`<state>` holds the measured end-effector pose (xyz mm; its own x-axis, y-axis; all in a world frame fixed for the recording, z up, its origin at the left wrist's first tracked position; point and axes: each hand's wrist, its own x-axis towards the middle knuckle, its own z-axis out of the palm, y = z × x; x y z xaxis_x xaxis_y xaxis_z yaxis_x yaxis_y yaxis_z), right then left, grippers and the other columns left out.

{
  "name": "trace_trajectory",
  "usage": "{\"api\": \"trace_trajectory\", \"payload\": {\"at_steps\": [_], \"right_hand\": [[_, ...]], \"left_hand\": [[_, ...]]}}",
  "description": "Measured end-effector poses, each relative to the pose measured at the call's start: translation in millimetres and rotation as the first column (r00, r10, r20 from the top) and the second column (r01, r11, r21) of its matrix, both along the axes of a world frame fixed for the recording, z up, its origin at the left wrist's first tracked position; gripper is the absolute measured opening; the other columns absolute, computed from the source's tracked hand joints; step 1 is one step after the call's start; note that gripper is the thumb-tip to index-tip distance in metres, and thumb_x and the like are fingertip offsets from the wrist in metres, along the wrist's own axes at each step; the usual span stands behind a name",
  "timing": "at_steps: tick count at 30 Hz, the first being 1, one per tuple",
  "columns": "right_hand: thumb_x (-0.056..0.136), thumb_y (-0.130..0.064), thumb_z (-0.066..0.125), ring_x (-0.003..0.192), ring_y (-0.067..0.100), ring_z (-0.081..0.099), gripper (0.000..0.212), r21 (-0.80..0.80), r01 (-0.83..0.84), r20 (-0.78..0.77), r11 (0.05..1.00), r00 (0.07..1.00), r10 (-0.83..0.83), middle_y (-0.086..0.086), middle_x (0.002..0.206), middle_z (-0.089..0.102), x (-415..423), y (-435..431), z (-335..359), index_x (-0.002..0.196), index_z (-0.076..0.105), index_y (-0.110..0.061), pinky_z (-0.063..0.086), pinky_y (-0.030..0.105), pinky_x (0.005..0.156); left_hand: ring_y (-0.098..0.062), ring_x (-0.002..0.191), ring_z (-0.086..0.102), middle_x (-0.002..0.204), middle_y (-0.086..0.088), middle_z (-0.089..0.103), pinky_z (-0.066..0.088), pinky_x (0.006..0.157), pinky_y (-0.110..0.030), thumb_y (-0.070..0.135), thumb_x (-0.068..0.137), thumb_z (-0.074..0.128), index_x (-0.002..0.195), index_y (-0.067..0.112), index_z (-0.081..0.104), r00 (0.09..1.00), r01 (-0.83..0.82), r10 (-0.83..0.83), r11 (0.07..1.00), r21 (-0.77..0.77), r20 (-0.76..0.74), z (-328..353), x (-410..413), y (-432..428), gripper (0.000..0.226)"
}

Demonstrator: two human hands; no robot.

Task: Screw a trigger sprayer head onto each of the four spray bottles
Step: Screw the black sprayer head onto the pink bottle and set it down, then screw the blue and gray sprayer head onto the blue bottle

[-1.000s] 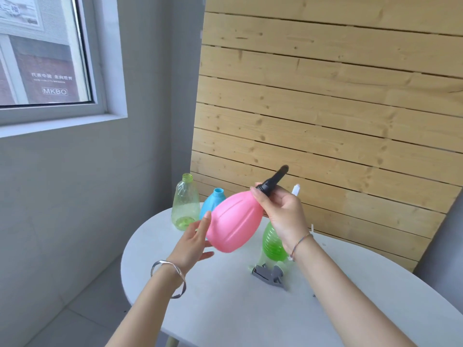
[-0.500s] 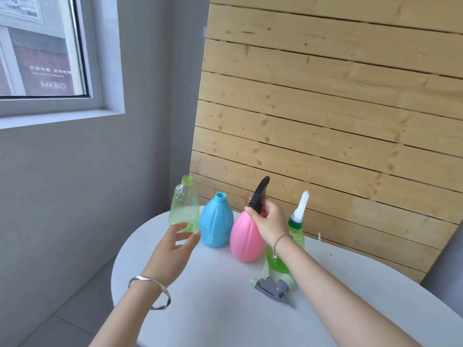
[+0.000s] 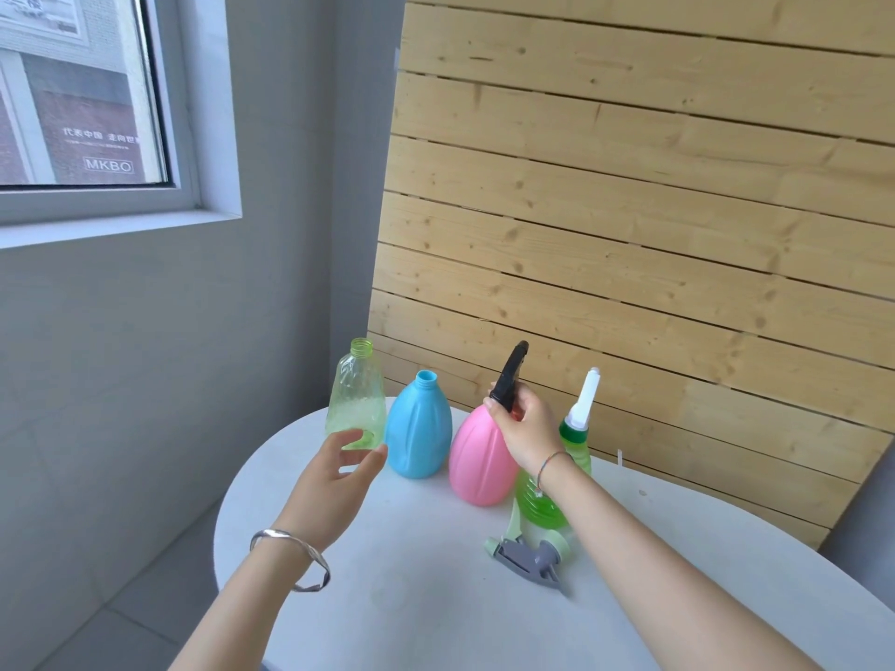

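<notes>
Four bottles stand in a row at the back of the white table (image 3: 436, 612). The clear green bottle (image 3: 356, 394) and the blue bottle (image 3: 419, 431) have bare necks. The pink bottle (image 3: 477, 462) stands upright with a black sprayer head (image 3: 511, 375) on it, and my right hand (image 3: 525, 428) grips its neck. Behind my wrist is a green bottle (image 3: 552, 491) with a white and green sprayer head (image 3: 583, 404). My left hand (image 3: 339, 472) is open, fingers just in front of the clear green bottle. A loose grey and green sprayer head (image 3: 530, 556) lies on the table.
A slatted wooden panel (image 3: 629, 234) leans right behind the bottles. A grey wall with a window (image 3: 72, 89) is to the left. The table's rounded left edge drops to a grey floor (image 3: 121, 598).
The pink bottle went from tilted in the air to upright on the table beside the blue one. My left hand let go of it and moved left toward the clear green bottle.
</notes>
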<state>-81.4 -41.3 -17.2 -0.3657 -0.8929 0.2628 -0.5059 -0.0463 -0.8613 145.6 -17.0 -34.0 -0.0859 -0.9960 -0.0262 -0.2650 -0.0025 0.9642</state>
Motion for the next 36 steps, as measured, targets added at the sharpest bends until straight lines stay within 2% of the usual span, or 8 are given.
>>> {"api": "trace_trajectory", "payload": {"at_steps": [11,16,19,22,26,29,31,36], "right_hand": [[0.087,-0.018,0.061,0.111,0.026,0.058,0.024,0.04,-0.026,-0.001,0.999,1.0,0.026,0.009,0.113,0.066,0,4,4,0.108,0.061,-0.008,0.044,0.037,0.099],[0.083,-0.015,0.066,0.129,0.021,0.044,0.057,0.035,0.031,0.018,0.999,0.999,-0.031,0.008,0.137,0.049,6,16,7,0.133,0.04,-0.009,0.033,0.028,0.107],[0.079,-0.009,0.067,0.13,0.02,0.036,0.065,-0.222,0.16,-0.116,0.962,0.975,-0.189,0.007,0.137,0.038,25,30,12,0.135,0.033,-0.01,0.024,0.012,0.1],[0.08,-0.009,0.065,0.124,0.009,0.04,0.052,-0.434,-0.038,-0.248,0.9,0.966,-0.078,-0.002,0.128,0.044,51,30,26,0.128,0.045,-0.014,0.023,-0.002,0.095],[0.088,-0.022,0.059,0.135,0.015,0.034,0.052,-0.082,-0.244,-0.238,0.966,0.946,0.219,0.003,0.143,0.038,78,-3,32,0.136,0.04,-0.015,0.019,0.006,0.103],[0.094,-0.026,0.049,0.141,0.02,0.025,0.055,0.146,-0.191,-0.215,0.971,0.952,0.219,0.006,0.153,0.027,81,-30,22,0.144,0.029,-0.015,0.018,0.025,0.111],[0.095,-0.025,0.047,0.136,0.022,0.034,0.048,0.166,-0.135,-0.253,0.977,0.952,0.175,0.008,0.148,0.037,78,-36,15,0.14,0.037,-0.016,0.025,0.026,0.106],[0.084,-0.016,0.064,0.111,0.016,0.058,0.027,-0.02,-0.132,-0.269,0.991,0.955,0.122,-0.001,0.117,0.067,73,-16,8,0.11,0.066,-0.019,0.041,0.025,0.099]], "left_hand": [[-0.024,0.101,0.062,0.111,-0.003,0.062,0.051,0.089,-0.039,0.035,0.09,0.056,0.127,0.021,0.046,1.0,0.015,-0.015,1.0,0.003,-0.002,0,1,-1,0.041],[-0.024,0.103,0.061,0.111,-0.003,0.062,0.05,0.091,-0.039,0.037,0.09,0.055,0.128,0.021,0.046,1.0,0.014,-0.014,1.0,0.001,0.023,-1,4,-3,0.042],[-0.023,0.101,0.062,0.11,-0.003,0.062,0.05,0.087,-0.036,0.036,0.09,0.055,0.126,0.02,0.048,1.0,0.005,-0.005,1.0,0.0,0.027,-3,7,-4,0.04],[-0.024,0.102,0.062,0.113,-0.006,0.064,0.051,0.088,-0.037,0.036,0.09,0.055,0.125,0.02,0.05,1.0,0.007,-0.007,1.0,0.003,0.02,-4,9,-6,0.038],[-0.023,0.099,0.063,0.112,-0.005,0.064,0.05,0.081,-0.033,0.035,0.091,0.055,0.123,0.02,0.052,1.0,0.01,-0.01,1.0,-0.009,0.017,-4,12,-8,0.036],[-0.022,0.097,0.063,0.11,-0.005,0.063,0.049,0.074,-0.029,0.035,0.091,0.055,0.123,0.019,0.052,1.0,0.004,-0.004,1.0,-0.018,-0.001,-3,15,-9,0.036],[-0.022,0.097,0.062,0.11,-0.004,0.063,0.047,0.074,-0.029,0.035,0.091,0.055,0.123,0.019,0.052,1.0,0.001,-0.001,1.0,-0.027,-0.002,-3,18,-9,0.036],[-0.011,0.084,0.06,0.111,-0.001,0.062,0.045,0.062,-0.02,0.038,0.088,0.058,0.124,0.019,0.051,1.0,-0.005,0.005,0.999,-0.053,0.001,1,17,-9,0.041]]}}
